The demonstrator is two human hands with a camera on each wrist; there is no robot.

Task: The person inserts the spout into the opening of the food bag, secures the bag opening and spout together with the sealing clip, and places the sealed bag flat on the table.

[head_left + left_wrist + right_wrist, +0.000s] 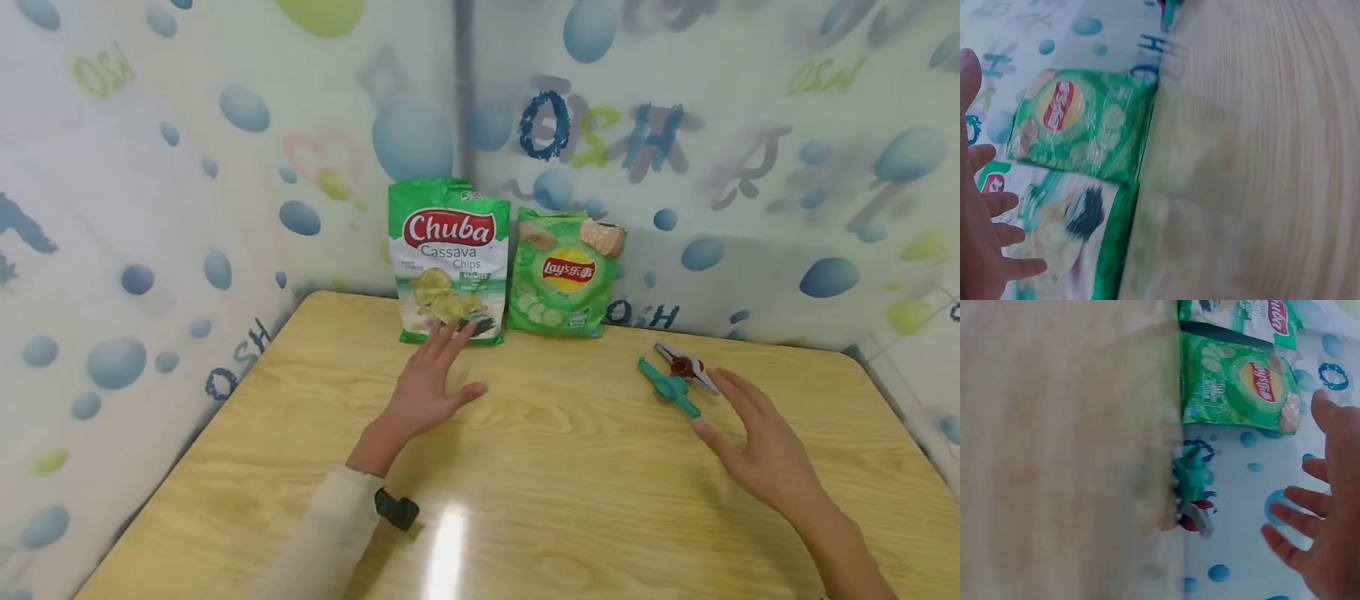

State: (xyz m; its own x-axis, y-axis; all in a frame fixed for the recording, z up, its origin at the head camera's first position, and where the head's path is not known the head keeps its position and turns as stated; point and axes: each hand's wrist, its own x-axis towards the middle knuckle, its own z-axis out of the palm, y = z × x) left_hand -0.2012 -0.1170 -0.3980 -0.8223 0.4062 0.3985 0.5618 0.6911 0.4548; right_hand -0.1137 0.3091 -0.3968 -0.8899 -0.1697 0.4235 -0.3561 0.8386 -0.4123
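Note:
My left hand (425, 390) is held out with its fingers spread, the fingertips overlapping the lower part of a Chuba cassava chips bag (448, 250). Whether they touch it I cannot tell. That bag stands upright against the wall, green and white. My right hand (772, 454) reaches over the table's right side, thumb and fingers apart, holding nothing. Just beyond its fingertips lie a slim teal clip-like piece (670, 387) and a similar grey one with a dark red centre (687, 366), side by side. In the right wrist view the teal piece (1190, 475) partly covers the grey one.
A green Lay's chips bag (566, 273) leans on the wall right beside the Chuba bag. The light wooden table (540, 500) meets patterned walls (720, 208) behind and at the left. A black strap device (397, 508) sits on my left wrist.

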